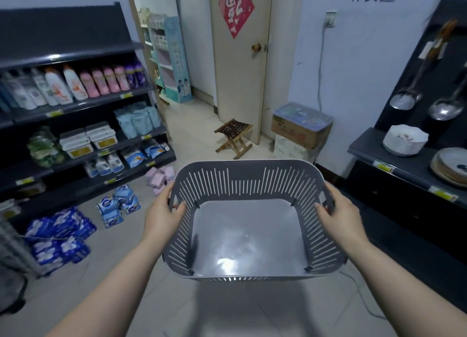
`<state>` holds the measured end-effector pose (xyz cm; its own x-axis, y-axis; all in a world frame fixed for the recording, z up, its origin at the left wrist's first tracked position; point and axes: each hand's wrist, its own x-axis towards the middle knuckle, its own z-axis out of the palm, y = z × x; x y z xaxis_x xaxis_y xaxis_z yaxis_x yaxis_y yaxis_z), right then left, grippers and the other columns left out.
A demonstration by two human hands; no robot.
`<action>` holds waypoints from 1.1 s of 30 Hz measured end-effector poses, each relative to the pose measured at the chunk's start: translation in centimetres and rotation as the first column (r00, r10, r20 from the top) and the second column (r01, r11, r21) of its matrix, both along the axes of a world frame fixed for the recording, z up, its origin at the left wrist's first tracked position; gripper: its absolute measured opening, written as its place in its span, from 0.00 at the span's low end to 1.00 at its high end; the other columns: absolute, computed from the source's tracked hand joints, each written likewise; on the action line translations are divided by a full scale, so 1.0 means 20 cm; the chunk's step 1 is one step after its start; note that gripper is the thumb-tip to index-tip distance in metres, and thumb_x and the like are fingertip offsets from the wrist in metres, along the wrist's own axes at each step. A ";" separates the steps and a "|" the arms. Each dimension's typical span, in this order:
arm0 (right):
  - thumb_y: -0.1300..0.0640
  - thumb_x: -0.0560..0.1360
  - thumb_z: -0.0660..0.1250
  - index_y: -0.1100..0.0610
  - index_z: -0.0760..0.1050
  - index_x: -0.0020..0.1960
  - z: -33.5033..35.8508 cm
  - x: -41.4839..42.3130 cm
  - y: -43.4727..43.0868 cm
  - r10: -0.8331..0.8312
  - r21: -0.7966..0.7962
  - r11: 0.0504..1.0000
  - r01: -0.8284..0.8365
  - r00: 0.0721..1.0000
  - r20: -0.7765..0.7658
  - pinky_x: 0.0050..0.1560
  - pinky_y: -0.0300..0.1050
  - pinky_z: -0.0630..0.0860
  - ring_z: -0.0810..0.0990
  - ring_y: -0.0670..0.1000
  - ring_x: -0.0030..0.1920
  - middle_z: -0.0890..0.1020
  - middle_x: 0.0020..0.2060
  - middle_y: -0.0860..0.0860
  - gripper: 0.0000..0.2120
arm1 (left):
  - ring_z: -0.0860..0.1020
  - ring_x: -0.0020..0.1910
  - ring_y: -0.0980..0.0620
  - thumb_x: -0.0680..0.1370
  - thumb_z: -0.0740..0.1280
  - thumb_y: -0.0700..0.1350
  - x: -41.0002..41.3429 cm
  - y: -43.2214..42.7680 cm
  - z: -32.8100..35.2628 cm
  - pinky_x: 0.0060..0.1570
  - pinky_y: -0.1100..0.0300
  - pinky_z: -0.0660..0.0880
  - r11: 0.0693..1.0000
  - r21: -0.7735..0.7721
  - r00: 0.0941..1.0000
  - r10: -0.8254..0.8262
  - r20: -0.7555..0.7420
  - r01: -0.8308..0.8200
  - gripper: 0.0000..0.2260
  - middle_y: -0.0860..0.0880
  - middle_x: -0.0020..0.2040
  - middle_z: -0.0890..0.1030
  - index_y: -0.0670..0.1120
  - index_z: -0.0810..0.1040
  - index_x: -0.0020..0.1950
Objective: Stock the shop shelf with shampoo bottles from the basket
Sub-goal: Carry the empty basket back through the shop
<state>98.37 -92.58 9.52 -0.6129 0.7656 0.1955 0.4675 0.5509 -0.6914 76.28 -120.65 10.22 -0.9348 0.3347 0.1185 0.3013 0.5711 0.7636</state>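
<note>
Pale floor tiles (pixel 202 124) ran from our feet to a cream door (pixel 240 71) in the far wall, with dark shelving on both sides. On our left stood the shop shelf (pixel 75 104); its top tier carried a row of shampoo bottles (pixel 75 84), white ones, then pink, then purple, standing side by side. Lower tiers held pouches and tubs, and blue packs (pixel 58 238) lay stacked on the floor at its foot. On our right a dark counter (pixel 374 149) bore a stack of white bowls (pixel 404 139), with ladles (pixel 409 94) hanging above. A folding stool (pixel 233 138) stood near the door, beside a cardboard box (pixel 300 132).

We held the grey slotted basket (pixel 252 185) out in front of us, above the floor and tilted so that its bare bottom faced us; nothing lay inside it. Our left hand (pixel 164 212) gripped its left rim, fingers curled over the edge by the handle slot. Our right hand (pixel 338 212) clasped the right rim in the same way.
</note>
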 end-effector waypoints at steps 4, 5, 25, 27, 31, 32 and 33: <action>0.56 0.76 0.66 0.44 0.64 0.73 0.02 -0.18 0.09 -0.050 0.000 0.999 0.050 0.999 -0.017 0.51 0.48 0.73 0.77 0.55 0.50 0.79 0.55 0.57 0.28 | 0.78 0.52 0.52 0.78 0.67 0.43 -0.25 0.14 0.04 0.46 0.59 0.70 0.998 -0.006 0.998 -0.055 -0.007 0.055 0.25 0.55 0.57 0.77 0.52 0.66 0.74; 0.56 0.75 0.66 0.45 0.64 0.73 0.02 -0.22 0.12 -0.061 0.004 0.998 0.061 0.998 -0.014 0.51 0.47 0.72 0.77 0.55 0.51 0.79 0.56 0.57 0.28 | 0.78 0.51 0.51 0.78 0.67 0.44 -0.30 0.18 0.04 0.46 0.58 0.71 0.998 -0.013 0.998 -0.066 -0.008 0.066 0.25 0.53 0.58 0.79 0.53 0.66 0.74; 0.58 0.76 0.66 0.49 0.65 0.73 0.06 -0.88 1.19 -0.089 0.025 0.996 0.090 0.996 -0.013 0.46 0.44 0.70 0.76 0.53 0.42 0.80 0.51 0.57 0.27 | 0.79 0.43 0.49 0.77 0.66 0.44 -0.98 1.33 0.09 0.41 0.57 0.74 0.994 -0.013 0.994 -0.108 -0.033 0.108 0.25 0.50 0.50 0.79 0.53 0.66 0.73; 0.59 0.76 0.67 0.51 0.66 0.73 0.09 -0.94 1.27 -0.102 0.027 0.994 0.103 0.995 -0.021 0.49 0.46 0.71 0.78 0.58 0.48 0.80 0.53 0.59 0.27 | 0.80 0.45 0.48 0.77 0.66 0.44 -1.03 1.41 0.11 0.45 0.54 0.77 0.994 -0.002 0.994 -0.106 -0.026 0.106 0.25 0.51 0.50 0.78 0.54 0.66 0.73; 0.59 0.76 0.67 0.51 0.65 0.74 0.09 -1.06 1.41 -0.126 0.003 0.992 0.126 0.992 -0.029 0.54 0.49 0.73 0.79 0.60 0.52 0.80 0.55 0.60 0.28 | 0.79 0.46 0.49 0.77 0.66 0.44 -1.18 1.57 0.13 0.48 0.53 0.77 0.994 -0.003 0.993 -0.112 -0.039 0.112 0.25 0.50 0.49 0.79 0.54 0.67 0.73; 0.59 0.75 0.67 0.51 0.66 0.73 0.09 -1.09 1.44 -0.128 0.000 0.992 0.128 0.991 -0.032 0.54 0.51 0.74 0.79 0.60 0.51 0.80 0.54 0.61 0.27 | 0.79 0.46 0.48 0.77 0.66 0.43 -1.22 1.61 0.13 0.48 0.53 0.77 0.993 0.000 0.993 -0.117 -0.031 0.117 0.25 0.50 0.48 0.79 0.54 0.67 0.73; 0.59 0.75 0.67 0.50 0.66 0.73 0.09 -1.13 1.48 -0.130 -0.003 0.991 0.130 0.991 -0.034 0.54 0.51 0.74 0.79 0.60 0.49 0.81 0.52 0.60 0.27 | 0.79 0.45 0.48 0.77 0.66 0.43 -1.27 1.64 0.13 0.48 0.53 0.77 0.992 0.001 0.992 -0.122 -0.025 0.122 0.25 0.49 0.48 0.80 0.53 0.67 0.73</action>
